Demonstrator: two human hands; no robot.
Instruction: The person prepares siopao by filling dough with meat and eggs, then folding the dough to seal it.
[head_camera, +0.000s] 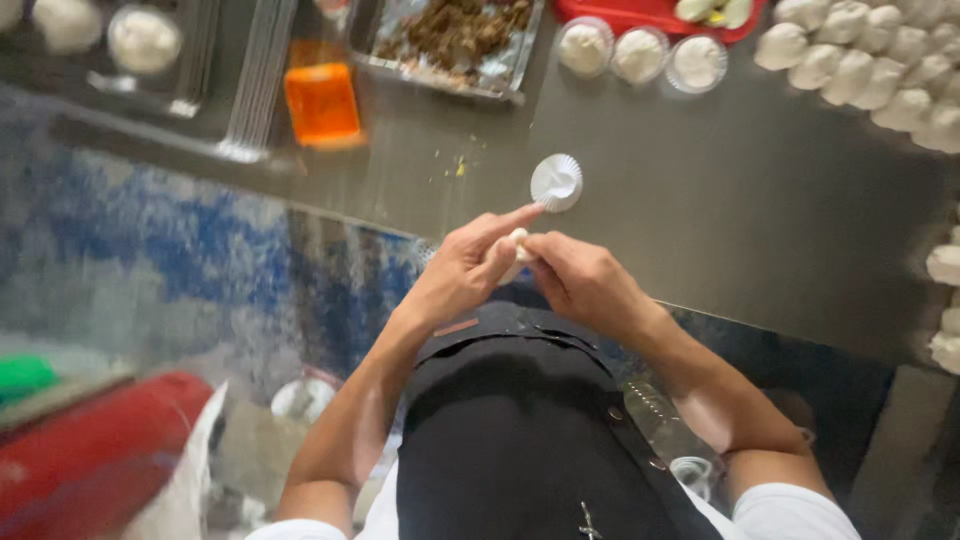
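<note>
1. Here, in the head view, a small lump of white dough (517, 252) is pinched between the two hands just above the near edge of the dark steel desk (720, 220), close to the body, presumably so that it can be worked without reaching.
2. The left hand (470, 270) is curled round the lump from one side, its forefinger stretched out straight; the grip is nearly closed on the dough, which is mostly hidden by the fingers.
3. The right hand (580, 280) is closed on the same lump from the other side, thumb and fingertips meeting those of the left, so that the piece is held from both sides at once.
4. A white fluted paper cup (556, 182) is set on the desk just beyond the fingertips, apart from them, seemingly kept within easy reach.
5. Further back, a foil tray of brown filling (455, 40) is placed straight ahead, with an orange container (322, 102) to its left.
6. Three dough portions in cups (640, 52) are lined up beside the tray, and shaped white dumplings (870, 60) are massed at the far right, well apart from the hands, probably to keep the working spot free.
7. A few crumbs (455, 165) are scattered near the orange container.
</note>
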